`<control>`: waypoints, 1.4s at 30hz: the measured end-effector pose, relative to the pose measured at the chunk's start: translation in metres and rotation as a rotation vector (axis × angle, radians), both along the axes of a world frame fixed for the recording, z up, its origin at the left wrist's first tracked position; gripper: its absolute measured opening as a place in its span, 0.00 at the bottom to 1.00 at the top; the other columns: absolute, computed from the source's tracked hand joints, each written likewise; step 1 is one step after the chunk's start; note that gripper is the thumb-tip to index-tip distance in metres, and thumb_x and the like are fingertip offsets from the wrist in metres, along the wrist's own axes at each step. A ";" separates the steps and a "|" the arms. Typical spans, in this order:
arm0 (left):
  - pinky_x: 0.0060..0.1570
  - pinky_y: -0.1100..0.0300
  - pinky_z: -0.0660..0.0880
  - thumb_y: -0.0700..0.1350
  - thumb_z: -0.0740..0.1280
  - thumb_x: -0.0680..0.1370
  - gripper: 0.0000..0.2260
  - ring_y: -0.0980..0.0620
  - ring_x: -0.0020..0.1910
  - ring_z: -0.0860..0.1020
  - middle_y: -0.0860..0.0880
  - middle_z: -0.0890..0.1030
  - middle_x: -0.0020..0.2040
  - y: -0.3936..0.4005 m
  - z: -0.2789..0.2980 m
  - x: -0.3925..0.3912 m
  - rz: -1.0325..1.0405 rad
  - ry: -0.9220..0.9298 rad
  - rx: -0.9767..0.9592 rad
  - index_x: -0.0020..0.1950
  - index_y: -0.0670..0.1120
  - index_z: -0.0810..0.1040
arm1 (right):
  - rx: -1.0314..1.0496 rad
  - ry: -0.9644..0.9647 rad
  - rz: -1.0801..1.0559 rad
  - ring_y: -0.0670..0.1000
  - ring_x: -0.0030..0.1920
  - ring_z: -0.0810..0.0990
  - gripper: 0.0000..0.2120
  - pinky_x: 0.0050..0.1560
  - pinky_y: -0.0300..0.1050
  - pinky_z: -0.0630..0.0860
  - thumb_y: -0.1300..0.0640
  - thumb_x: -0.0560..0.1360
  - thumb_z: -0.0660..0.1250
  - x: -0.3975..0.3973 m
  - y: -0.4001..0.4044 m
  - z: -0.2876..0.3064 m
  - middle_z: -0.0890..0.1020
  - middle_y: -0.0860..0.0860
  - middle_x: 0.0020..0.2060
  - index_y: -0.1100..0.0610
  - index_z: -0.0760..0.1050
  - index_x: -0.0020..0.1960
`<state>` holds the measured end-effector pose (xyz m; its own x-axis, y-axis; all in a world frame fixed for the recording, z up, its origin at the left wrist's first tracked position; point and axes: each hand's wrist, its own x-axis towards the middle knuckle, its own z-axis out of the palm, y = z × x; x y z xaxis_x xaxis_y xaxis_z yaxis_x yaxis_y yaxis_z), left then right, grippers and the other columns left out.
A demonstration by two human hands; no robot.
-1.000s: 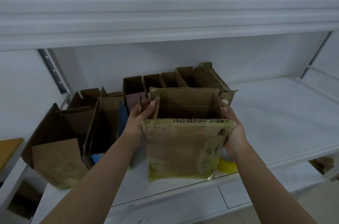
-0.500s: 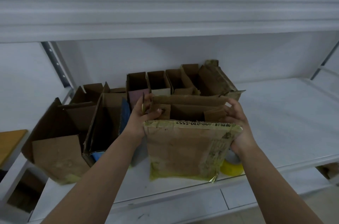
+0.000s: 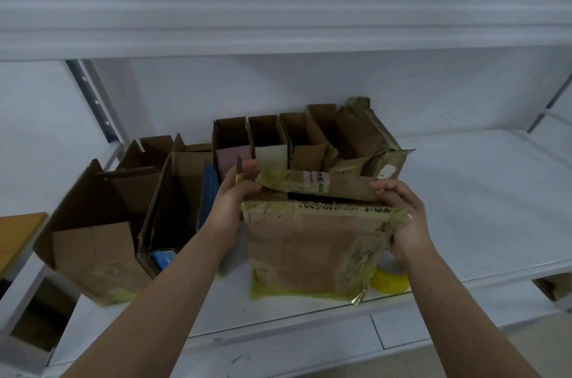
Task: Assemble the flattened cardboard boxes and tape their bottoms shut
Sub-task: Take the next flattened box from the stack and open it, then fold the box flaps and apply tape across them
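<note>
White shelving (image 3: 464, 191) filled my view, and on its near edge stood the cardboard box (image 3: 306, 250) I was working on, upright with its flaps at the top. My left hand (image 3: 230, 198) pinched the far flap (image 3: 325, 187) at its left end, fingers curled round the edge; my right hand (image 3: 405, 222) gripped the box's right top corner, fingers bent over that same flap's other end. That flap was folded most of the way down over the opening, so I judged the closing nearly finished and the taping not yet begun. The yellow tape roll (image 3: 390, 280) lay just right of the box, partly behind my right wrist. Left of the box stood two larger open cartons (image 3: 93, 222); behind it ran a row of small open boxes (image 3: 269, 142), and whether their bottoms were taped I could not tell. Old yellowed tape on the box's skin looked wrinkled, which I judged might hamper a fresh strip.
</note>
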<state>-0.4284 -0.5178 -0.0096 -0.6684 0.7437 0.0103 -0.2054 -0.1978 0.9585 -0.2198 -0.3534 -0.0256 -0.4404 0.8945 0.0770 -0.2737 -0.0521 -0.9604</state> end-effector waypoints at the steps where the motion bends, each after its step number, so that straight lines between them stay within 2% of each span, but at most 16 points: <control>1: 0.49 0.53 0.78 0.36 0.58 0.79 0.13 0.44 0.52 0.81 0.45 0.83 0.52 -0.003 0.001 0.000 0.001 0.035 -0.001 0.61 0.44 0.77 | -0.010 -0.014 -0.011 0.57 0.48 0.77 0.16 0.44 0.48 0.76 0.68 0.77 0.60 0.000 0.000 0.000 0.79 0.56 0.47 0.55 0.81 0.39; 3: 0.47 0.59 0.79 0.51 0.59 0.80 0.16 0.48 0.51 0.82 0.48 0.84 0.50 -0.014 0.008 0.003 -0.045 0.164 0.011 0.62 0.44 0.77 | -0.020 -0.025 -0.028 0.58 0.47 0.77 0.14 0.42 0.46 0.77 0.68 0.77 0.60 -0.002 0.000 0.000 0.79 0.57 0.47 0.57 0.80 0.40; 5: 0.45 0.67 0.77 0.68 0.59 0.75 0.32 0.58 0.46 0.82 0.48 0.81 0.42 -0.028 0.013 0.002 -0.136 0.354 0.045 0.65 0.42 0.75 | -0.021 -0.029 -0.033 0.57 0.46 0.77 0.13 0.39 0.44 0.78 0.68 0.78 0.60 -0.003 0.000 0.000 0.79 0.58 0.47 0.58 0.79 0.41; 7: 0.50 0.66 0.76 0.73 0.62 0.70 0.39 0.62 0.47 0.81 0.48 0.77 0.41 -0.036 0.016 0.003 -0.194 0.501 0.019 0.66 0.43 0.73 | -0.037 -0.020 -0.033 0.57 0.45 0.77 0.12 0.36 0.42 0.79 0.68 0.78 0.59 -0.002 -0.001 0.000 0.78 0.57 0.47 0.58 0.79 0.42; 10: 0.55 0.58 0.77 0.67 0.69 0.69 0.27 0.53 0.58 0.79 0.50 0.81 0.57 -0.034 0.020 0.005 -0.108 0.445 -0.118 0.61 0.53 0.77 | -0.057 -0.011 -0.040 0.56 0.44 0.78 0.13 0.36 0.41 0.80 0.69 0.78 0.58 -0.003 -0.003 0.004 0.80 0.56 0.45 0.59 0.79 0.43; 14: 0.53 0.58 0.79 0.63 0.73 0.69 0.20 0.53 0.55 0.80 0.51 0.81 0.56 -0.016 0.021 0.004 0.076 0.438 -0.230 0.56 0.54 0.79 | -0.176 -0.034 -0.009 0.55 0.41 0.83 0.12 0.36 0.45 0.80 0.57 0.79 0.60 -0.001 -0.005 0.007 0.84 0.54 0.40 0.58 0.82 0.47; 16: 0.54 0.55 0.78 0.62 0.72 0.71 0.18 0.55 0.54 0.78 0.54 0.79 0.57 -0.009 0.019 0.001 0.140 0.659 -0.415 0.56 0.57 0.77 | -0.238 -0.040 0.037 0.58 0.48 0.84 0.19 0.48 0.54 0.81 0.43 0.79 0.60 0.002 -0.002 0.003 0.85 0.57 0.48 0.56 0.83 0.52; 18: 0.50 0.57 0.74 0.60 0.71 0.73 0.20 0.54 0.54 0.76 0.54 0.76 0.60 -0.004 0.019 0.002 0.176 0.922 -0.603 0.61 0.56 0.75 | -0.146 -0.110 0.043 0.58 0.56 0.82 0.21 0.59 0.60 0.77 0.38 0.75 0.64 0.002 -0.003 0.001 0.84 0.56 0.54 0.53 0.82 0.55; 21: 0.51 0.56 0.73 0.60 0.71 0.73 0.24 0.51 0.57 0.76 0.52 0.74 0.63 -0.001 0.025 0.002 0.169 1.019 -0.674 0.65 0.54 0.72 | -0.004 -0.157 -0.006 0.57 0.57 0.81 0.05 0.62 0.60 0.76 0.57 0.76 0.70 0.001 -0.006 0.002 0.83 0.55 0.54 0.52 0.82 0.51; 24: 0.49 0.54 0.76 0.61 0.70 0.72 0.24 0.50 0.56 0.77 0.52 0.74 0.63 0.000 0.033 0.005 0.229 1.127 -0.710 0.66 0.56 0.72 | -0.022 -0.160 -0.030 0.58 0.55 0.82 0.10 0.59 0.57 0.78 0.67 0.76 0.67 0.000 -0.008 0.006 0.83 0.58 0.52 0.54 0.81 0.49; 29: 0.40 0.59 0.73 0.59 0.63 0.78 0.15 0.53 0.51 0.79 0.55 0.76 0.63 0.023 0.048 0.032 0.248 1.299 -0.637 0.63 0.57 0.75 | -0.046 -0.158 -0.042 0.56 0.51 0.83 0.09 0.50 0.49 0.81 0.68 0.76 0.66 -0.002 -0.008 0.008 0.83 0.58 0.50 0.56 0.80 0.50; 32: 0.40 0.59 0.72 0.59 0.59 0.80 0.16 0.51 0.54 0.78 0.54 0.74 0.66 0.031 0.034 0.038 0.137 1.410 -0.749 0.66 0.56 0.73 | 0.051 -0.245 0.020 0.53 0.56 0.81 0.08 0.58 0.50 0.78 0.62 0.77 0.68 0.006 -0.003 0.007 0.83 0.55 0.54 0.52 0.81 0.53; 35: 0.39 0.59 0.71 0.58 0.57 0.81 0.18 0.49 0.56 0.78 0.52 0.72 0.68 0.032 0.028 0.036 0.121 1.441 -0.777 0.68 0.55 0.70 | 0.109 -0.315 0.108 0.47 0.61 0.78 0.12 0.62 0.48 0.74 0.53 0.79 0.66 0.020 0.010 0.001 0.81 0.48 0.60 0.46 0.79 0.62; 38: 0.39 0.58 0.69 0.57 0.58 0.81 0.18 0.48 0.56 0.77 0.52 0.71 0.68 0.034 0.028 0.036 0.116 1.433 -0.787 0.69 0.54 0.70 | 0.013 -0.261 -0.014 0.56 0.59 0.80 0.11 0.63 0.55 0.74 0.58 0.82 0.60 0.036 0.019 -0.013 0.82 0.54 0.57 0.53 0.80 0.58; 40: 0.40 0.58 0.68 0.57 0.58 0.81 0.18 0.48 0.57 0.77 0.51 0.71 0.68 0.034 0.027 0.037 0.121 1.434 -0.789 0.69 0.54 0.70 | 0.086 -0.483 -0.042 0.56 0.55 0.80 0.12 0.63 0.54 0.75 0.66 0.79 0.59 0.044 0.023 -0.034 0.83 0.56 0.52 0.57 0.80 0.52; 42: 0.40 0.58 0.68 0.58 0.59 0.81 0.19 0.47 0.58 0.76 0.51 0.71 0.69 0.034 0.027 0.037 0.120 1.422 -0.788 0.70 0.53 0.70 | 0.173 -0.802 0.156 0.53 0.52 0.80 0.10 0.59 0.49 0.75 0.66 0.75 0.64 0.047 0.021 -0.055 0.83 0.53 0.48 0.54 0.79 0.49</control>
<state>-0.3917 -0.4842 0.0170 -0.5041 0.8104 0.2985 0.8627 0.4567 0.2171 -0.1730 -0.3319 -0.0801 -0.5382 0.8230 -0.1819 0.4946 0.1337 -0.8588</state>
